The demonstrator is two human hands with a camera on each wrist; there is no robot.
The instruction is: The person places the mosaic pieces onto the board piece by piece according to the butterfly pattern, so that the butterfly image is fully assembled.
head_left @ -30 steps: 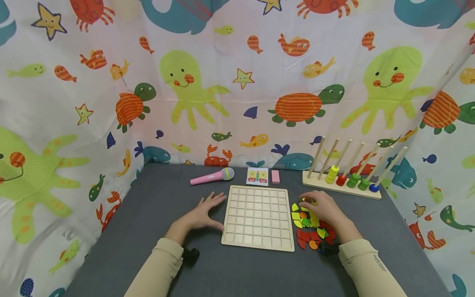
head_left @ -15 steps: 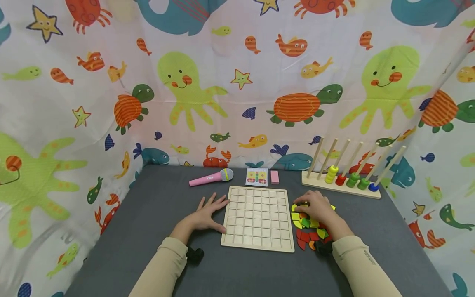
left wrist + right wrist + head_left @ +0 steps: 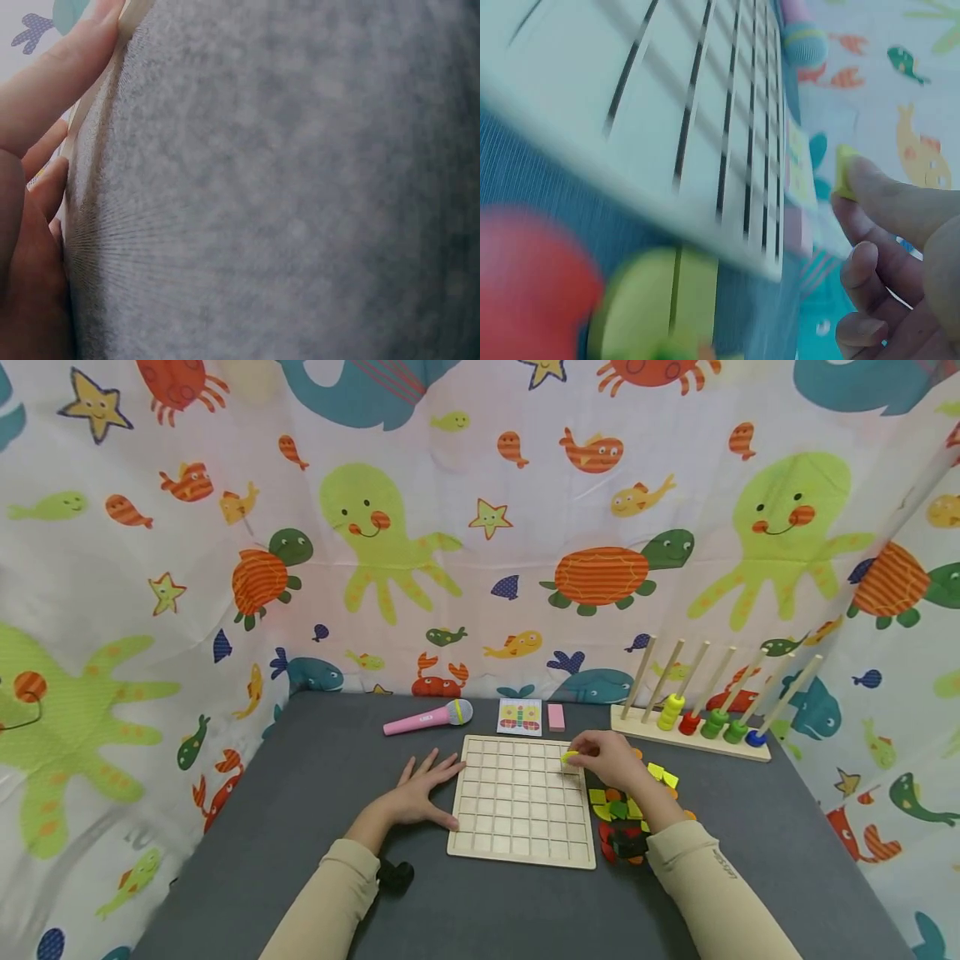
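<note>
So the right hand (image 3: 611, 760) has a small yellow piece (image 3: 570, 757) pinched between thumb and index finger, a pretty narrow grip. That piece is up over the far right corner of the gridded wooden board (image 3: 521, 802) — the right wrist view shows it clear of the surface. Left hand (image 3: 411, 797) has its fingers spread wide, thumb and fingertips touching the board's left edge, nothing pinched in it as far as I can see.

The board sits around the middle of the grey desk (image 3: 465, 910). Just beside its right edge there's a loose pile of colored pieces (image 3: 617, 810), yellow, green, red and orange, partly hidden by the right arm. Along the desk's far edge: a pink toy microphone (image 3: 427, 718), a picture card (image 3: 519, 717), a pink block (image 3: 556, 717) — then a peg stand (image 3: 645, 727) with colored rings near the far right corner.
</note>
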